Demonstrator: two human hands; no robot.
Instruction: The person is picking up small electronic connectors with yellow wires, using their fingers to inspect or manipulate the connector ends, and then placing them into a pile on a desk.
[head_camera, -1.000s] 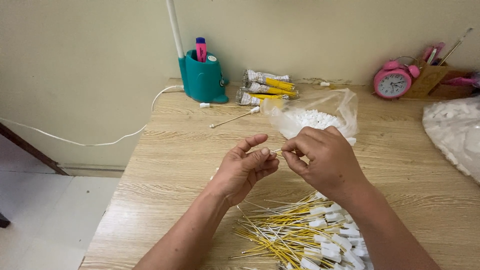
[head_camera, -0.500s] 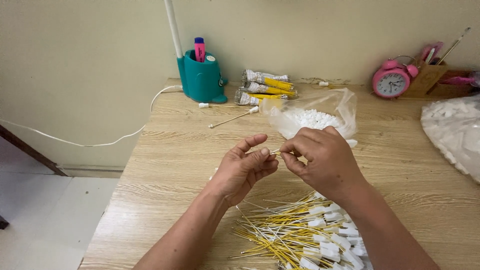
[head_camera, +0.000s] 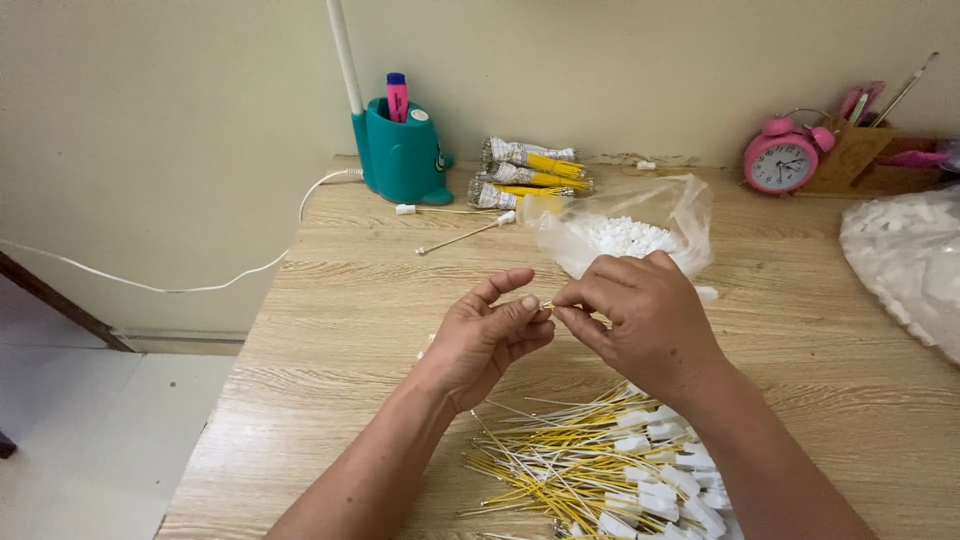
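On the pale wood-grain table (head_camera: 340, 300) by a cream wall (head_camera: 180, 110), left hand (head_camera: 485, 340) and right hand (head_camera: 640, 320), fingers pinched on one yellow wire (head_camera: 549, 306).

Soft, even daylight fills the scene, bright without glare. Faint shadows sit just under the left hand (head_camera: 487, 345) and right hand (head_camera: 640, 325) on the table (head_camera: 340, 300). Focus is sharp around the fingers; the far right edge looks slightly washed and stretched.

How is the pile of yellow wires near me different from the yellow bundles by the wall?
The loose pile lies spread out and criss-crossed; the wrapped bundles are tied tight and stacked side by side. The pile shows white end tags; the bundles have pale wrapping at one end. Both are yellow and lie on the table.
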